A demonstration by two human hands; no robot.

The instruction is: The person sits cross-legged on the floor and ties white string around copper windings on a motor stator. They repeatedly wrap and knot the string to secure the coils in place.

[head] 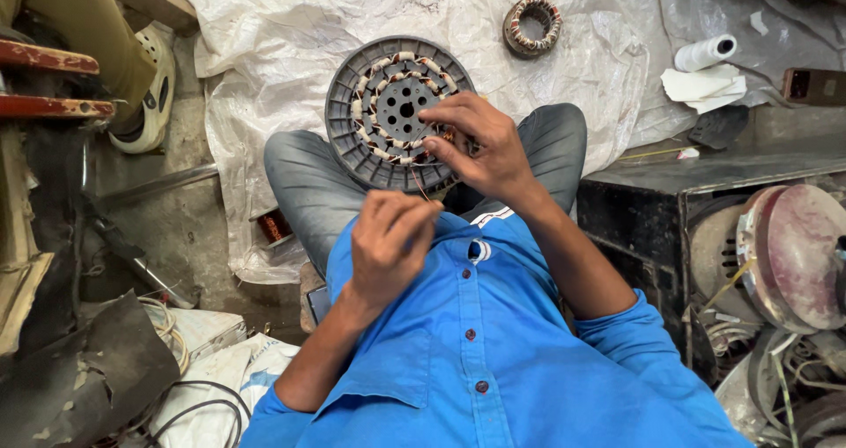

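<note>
The left hand (pixel 388 245) is raised in front of the chest with its back to the camera, the fingers curled in and the thumb pressed against the first fingers in a closed pinch; its forearm comes up from the lower left, bare below a blue sleeve pushed up near the elbow. The right hand (pixel 480 148) is reached further forward, palm down, with the wrist bent and the fingers spread a little, the thumb and the first finger close together at the tips. The 2 hands are near each other but do not touch.
</note>
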